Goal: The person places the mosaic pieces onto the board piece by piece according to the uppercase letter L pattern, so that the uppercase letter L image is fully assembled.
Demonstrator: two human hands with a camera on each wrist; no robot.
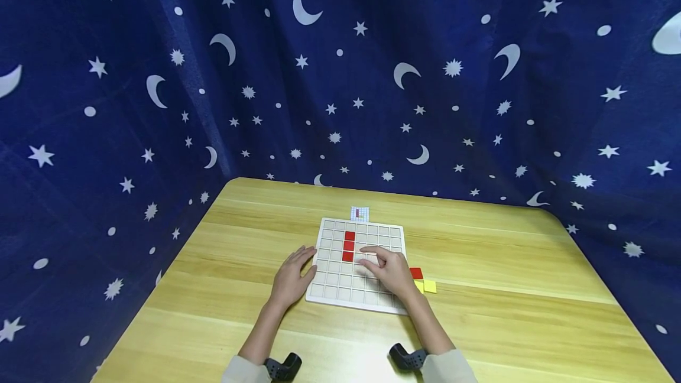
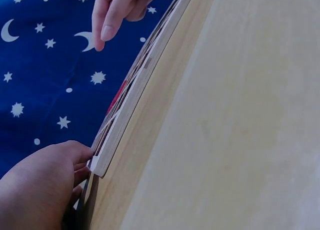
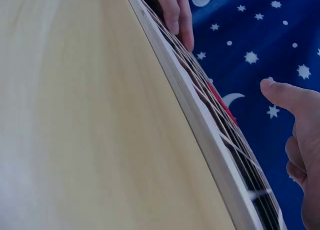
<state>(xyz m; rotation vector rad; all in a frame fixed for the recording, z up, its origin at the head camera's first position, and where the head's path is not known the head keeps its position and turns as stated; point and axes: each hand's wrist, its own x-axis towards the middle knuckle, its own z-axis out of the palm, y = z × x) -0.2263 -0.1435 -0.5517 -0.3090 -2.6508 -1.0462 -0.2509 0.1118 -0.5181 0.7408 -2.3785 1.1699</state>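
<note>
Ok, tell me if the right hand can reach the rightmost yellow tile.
Likely yes: the right hand hovers over the board, seemingly empty, and the rightmost yellow tile lies just beyond the board's right edge, with nothing visible covering it.

Right fingers [image 1: 376, 250] seemingly hover above the gridded board [image 1: 346, 281].

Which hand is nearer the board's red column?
Right. The right hand hovers right of the red column; the left hand is farther, at the left edge of the board.
</note>
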